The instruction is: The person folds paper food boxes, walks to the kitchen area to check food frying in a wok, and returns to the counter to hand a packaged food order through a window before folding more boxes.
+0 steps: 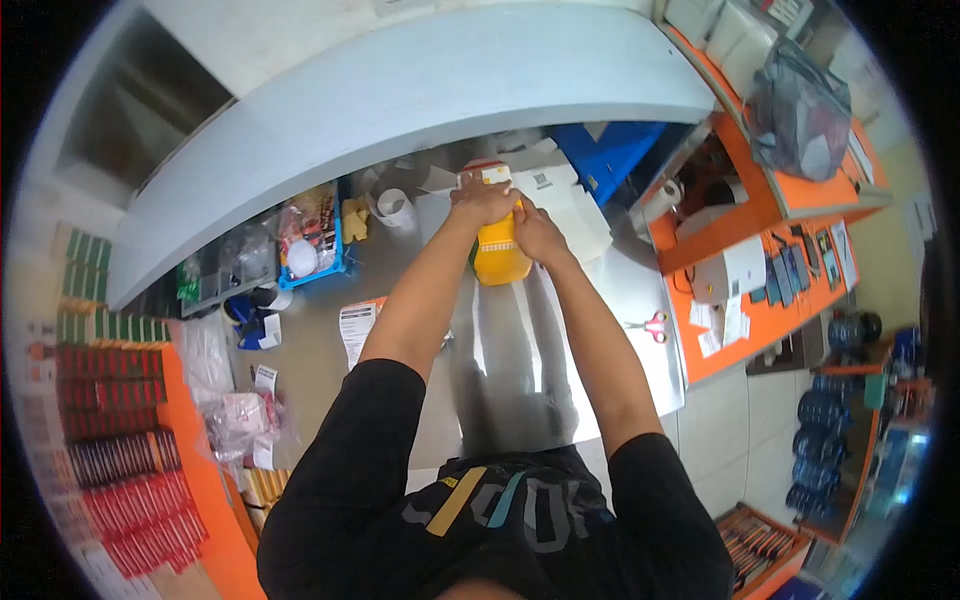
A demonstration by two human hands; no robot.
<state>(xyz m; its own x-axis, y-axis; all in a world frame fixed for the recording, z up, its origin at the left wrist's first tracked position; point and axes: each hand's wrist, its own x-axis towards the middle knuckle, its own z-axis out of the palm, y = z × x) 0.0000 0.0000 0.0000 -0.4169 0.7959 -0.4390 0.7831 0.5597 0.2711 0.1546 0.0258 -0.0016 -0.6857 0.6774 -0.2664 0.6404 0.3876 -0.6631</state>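
A yellow package [502, 262] with a white and red end lies on the shiny metal counter [420, 420], in front of me at the far side. My left hand [484, 200] rests over its upper part, fingers spread and pointing away. On the right side of the package is my right hand [537, 232], its fingers bent against the yellow edge. What, if anything, the right fingers pinch is too small to tell. White sheets [565, 205] with a printed code lie just right of both hands.
Pink-handled scissors [655, 326] lie to the right. Left are a paper roll [394, 207], a blue basket [335, 262] of packets, a printed slip [356, 330] and a tape dispenser [252, 322]. An orange shelf [735, 210] stands at the right. A pale raised ledge [420, 75] borders the far side.
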